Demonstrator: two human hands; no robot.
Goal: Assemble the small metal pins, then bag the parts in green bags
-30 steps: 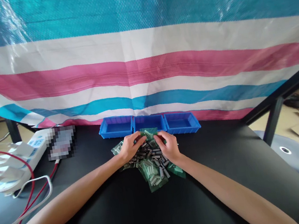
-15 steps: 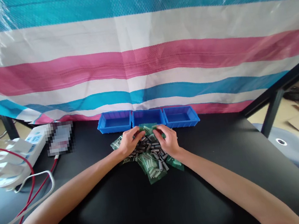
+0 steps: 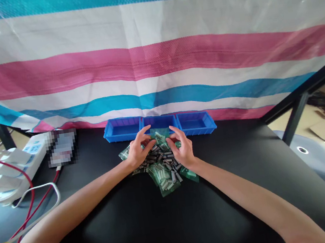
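A small green see-through bag (image 3: 159, 134) is pinched between my left hand (image 3: 139, 150) and my right hand (image 3: 182, 149), each gripping one of its sides. Some fingers of both hands stick out. Below the bag lies a pile of small dark and silver cylinders (image 3: 162, 161) mixed with more green bags (image 3: 165, 181) on the black table (image 3: 154, 225). Three blue bins stand in a row just behind the pile: a left bin (image 3: 121, 130), a middle bin (image 3: 159, 121) and a right bin (image 3: 196, 122).
A white power strip (image 3: 33, 152) with red and white cables (image 3: 29, 198) sits at the table's left end, next to a blurred flat object (image 3: 61, 147). A striped tarp (image 3: 152, 57) hangs behind the bins. A grey round stool (image 3: 313, 159) stands right of the table.
The view has tilted down a little. Both hands have lifted the green bag slightly off the pile, and their outer fingers have spread.
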